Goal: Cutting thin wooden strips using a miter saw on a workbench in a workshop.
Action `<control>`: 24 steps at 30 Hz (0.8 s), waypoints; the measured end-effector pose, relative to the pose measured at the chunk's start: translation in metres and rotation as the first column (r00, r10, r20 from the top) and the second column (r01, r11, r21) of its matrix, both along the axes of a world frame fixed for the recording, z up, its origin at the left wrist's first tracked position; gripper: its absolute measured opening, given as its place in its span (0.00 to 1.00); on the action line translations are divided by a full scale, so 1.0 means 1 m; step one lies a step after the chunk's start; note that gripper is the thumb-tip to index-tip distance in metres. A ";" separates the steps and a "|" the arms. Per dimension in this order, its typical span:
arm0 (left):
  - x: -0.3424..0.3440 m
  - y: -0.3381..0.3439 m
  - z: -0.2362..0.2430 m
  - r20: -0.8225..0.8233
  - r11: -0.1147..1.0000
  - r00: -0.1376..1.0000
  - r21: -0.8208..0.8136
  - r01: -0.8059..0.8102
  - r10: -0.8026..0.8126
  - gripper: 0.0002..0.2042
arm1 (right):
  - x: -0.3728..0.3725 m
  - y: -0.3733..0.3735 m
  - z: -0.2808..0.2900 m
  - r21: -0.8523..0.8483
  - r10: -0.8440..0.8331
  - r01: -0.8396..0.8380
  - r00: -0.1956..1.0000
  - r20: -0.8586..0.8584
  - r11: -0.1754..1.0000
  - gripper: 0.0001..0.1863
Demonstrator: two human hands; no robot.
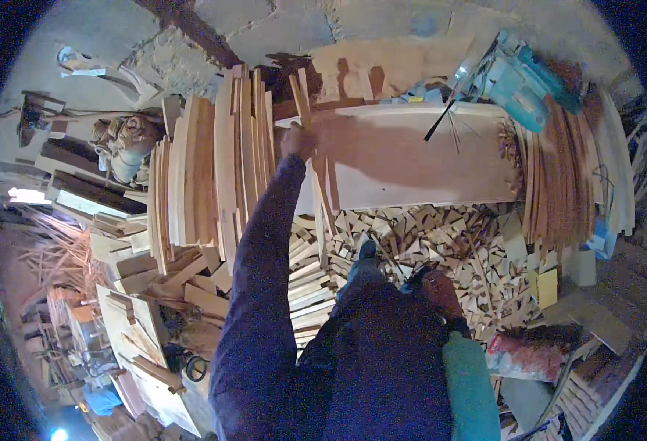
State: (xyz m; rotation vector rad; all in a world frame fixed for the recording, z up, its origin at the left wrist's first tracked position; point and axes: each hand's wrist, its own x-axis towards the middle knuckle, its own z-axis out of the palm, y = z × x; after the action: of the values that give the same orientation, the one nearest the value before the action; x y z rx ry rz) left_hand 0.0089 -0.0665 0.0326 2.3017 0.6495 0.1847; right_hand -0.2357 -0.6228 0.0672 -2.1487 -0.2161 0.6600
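My left hand (299,141) reaches forward over the left end of a pale workbench (419,169), its fingers closed round a thin wooden strip (301,103). The strip stands on a slant, its upper end above my fist and its lower part running down past the bench's near edge. Just left of it, tall boards (246,140) lean in a row. Low beside my body on the right is my right hand (441,290), over the offcuts; its fingers are too dark to make out.
A teal power saw (518,92) sits at the bench's back right, near stacked boards (559,176). Wood offcuts (448,242) cover the floor around my feet. A pale panel (143,353) and more scrap lie at left; a red-and-white sack (526,358) lies at lower right.
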 end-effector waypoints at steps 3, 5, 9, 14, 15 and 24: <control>-0.005 0.001 0.001 -0.101 0.939 0.995 0.342 0.032 0.003 0.25 | 0.003 0.000 -0.001 0.010 0.021 -0.020 1.000 -0.020 1.000 0.13; -0.007 0.003 -0.002 -0.104 0.934 0.994 0.353 0.050 -0.013 0.25 | 0.005 0.001 -0.003 0.017 0.021 -0.021 0.999 -0.043 1.000 0.13; -0.025 -0.011 -0.006 -0.044 0.960 0.999 0.280 0.012 0.000 0.26 | 0.008 0.009 -0.008 0.039 0.055 -0.051 0.993 -0.108 0.998 0.13; -0.066 -0.055 0.020 0.165 0.785 0.986 0.615 -0.078 -0.032 0.26 | 0.017 0.035 -0.005 -0.084 0.208 -0.210 0.978 -0.033 0.974 0.14; -0.068 -0.059 0.026 0.096 0.827 0.995 0.561 -0.037 -0.021 0.26 | 0.020 0.040 -0.003 -0.102 0.233 -0.239 0.970 -0.064 0.966 0.14; -0.062 -0.087 0.033 0.022 0.931 0.999 0.362 -0.041 0.035 0.21 | 0.020 0.062 -0.009 -0.044 0.261 -0.257 0.956 0.133 0.965 0.14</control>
State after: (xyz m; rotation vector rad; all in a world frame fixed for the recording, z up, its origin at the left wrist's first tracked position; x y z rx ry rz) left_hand -0.0535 -0.1535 0.0660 2.6390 0.6996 0.3677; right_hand -0.2157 -0.5605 0.0579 -2.2139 -0.5750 0.6647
